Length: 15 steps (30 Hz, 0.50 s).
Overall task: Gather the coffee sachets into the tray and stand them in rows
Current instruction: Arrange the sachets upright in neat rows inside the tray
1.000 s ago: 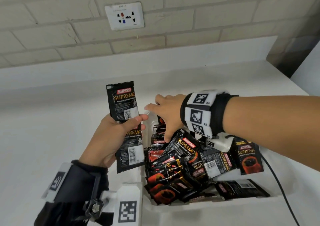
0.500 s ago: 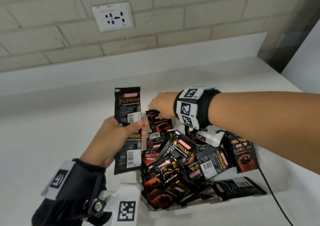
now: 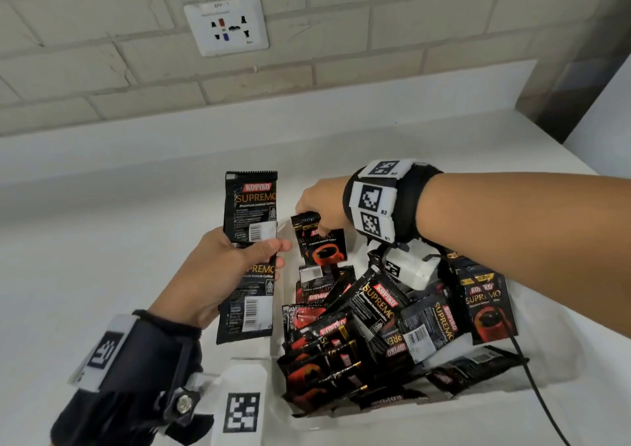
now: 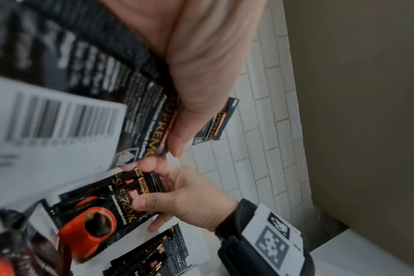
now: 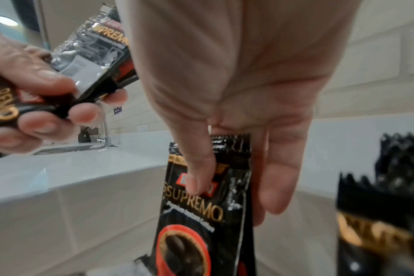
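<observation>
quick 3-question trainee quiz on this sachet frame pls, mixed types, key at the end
1. True or false: the left hand holds nothing.
2. Which is the right hand doing? A) pinching the top of an upright sachet at the far end of the tray; B) pressing the wall socket; C) resting flat on the counter.
3. Fill in: most sachets in the tray lie in a loose ____, not in rows.

Key: 1 false, it grips a pair of joined sachets; 2 A; 3 heap.

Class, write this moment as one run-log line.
left hand: holds sachet stack | right hand: pinches upright sachets at tray's far end | tray: loose sachets piled, unsorted
</observation>
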Available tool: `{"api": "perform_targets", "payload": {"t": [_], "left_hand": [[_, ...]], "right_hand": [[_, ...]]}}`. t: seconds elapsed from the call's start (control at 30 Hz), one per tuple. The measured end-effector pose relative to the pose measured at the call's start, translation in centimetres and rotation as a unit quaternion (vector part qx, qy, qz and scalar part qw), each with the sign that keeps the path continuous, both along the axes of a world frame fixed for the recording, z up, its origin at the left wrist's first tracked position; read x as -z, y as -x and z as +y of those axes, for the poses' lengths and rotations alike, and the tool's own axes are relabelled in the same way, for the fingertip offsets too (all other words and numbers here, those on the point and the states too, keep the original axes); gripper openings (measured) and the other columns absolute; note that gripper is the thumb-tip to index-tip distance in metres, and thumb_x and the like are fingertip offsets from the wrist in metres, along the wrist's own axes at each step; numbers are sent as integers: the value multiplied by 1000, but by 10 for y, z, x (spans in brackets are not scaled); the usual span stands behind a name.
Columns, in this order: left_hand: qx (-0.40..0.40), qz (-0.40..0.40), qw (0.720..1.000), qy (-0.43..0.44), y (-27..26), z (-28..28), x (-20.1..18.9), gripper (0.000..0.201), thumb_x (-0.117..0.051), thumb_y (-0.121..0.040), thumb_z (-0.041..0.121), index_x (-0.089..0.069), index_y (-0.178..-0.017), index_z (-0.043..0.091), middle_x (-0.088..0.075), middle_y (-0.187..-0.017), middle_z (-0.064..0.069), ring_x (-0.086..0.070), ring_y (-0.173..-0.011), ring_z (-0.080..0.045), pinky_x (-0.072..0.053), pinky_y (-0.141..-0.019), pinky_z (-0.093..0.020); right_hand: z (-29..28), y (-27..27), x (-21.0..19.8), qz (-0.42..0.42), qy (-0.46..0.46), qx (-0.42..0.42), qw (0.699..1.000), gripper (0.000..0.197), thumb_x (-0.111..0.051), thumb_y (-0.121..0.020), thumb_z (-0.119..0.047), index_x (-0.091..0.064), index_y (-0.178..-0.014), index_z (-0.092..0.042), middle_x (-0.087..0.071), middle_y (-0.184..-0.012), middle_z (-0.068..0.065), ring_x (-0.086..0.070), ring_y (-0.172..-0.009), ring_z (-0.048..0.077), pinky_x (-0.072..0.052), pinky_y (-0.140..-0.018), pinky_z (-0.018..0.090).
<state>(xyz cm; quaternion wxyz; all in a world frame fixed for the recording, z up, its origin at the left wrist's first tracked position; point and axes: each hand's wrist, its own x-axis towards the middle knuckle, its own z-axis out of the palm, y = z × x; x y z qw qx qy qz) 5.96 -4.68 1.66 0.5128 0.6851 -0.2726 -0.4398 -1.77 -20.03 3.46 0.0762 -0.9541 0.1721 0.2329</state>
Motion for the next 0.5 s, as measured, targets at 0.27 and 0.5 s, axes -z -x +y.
{"api": "perform_targets", "payload": {"t": [0.27, 0.5], "left_hand": [[-6, -5, 1000, 6, 0, -1, -2, 12, -61, -82, 2, -69, -76, 8, -71, -86, -15, -62, -66, -18, -56, -58, -25], [-5, -12, 1000, 18, -3, 1, -6, 24, -62, -81, 6, -74, -63, 16, -69, -92, -22, -63, -66, -19, -56, -59, -26]], "right_hand": [[-5, 3, -6, -37, 108, -17, 993, 54, -68, -80, -35, -52, -125, -10, -58, -122, 9, -58, -108, 28, -46, -76, 32], [-14, 3, -3, -72, 63, 29, 995, 37, -61, -84, -1, -56, -120, -2, -57, -121, 17, -57, -108, 32, -47, -84, 33]]}}
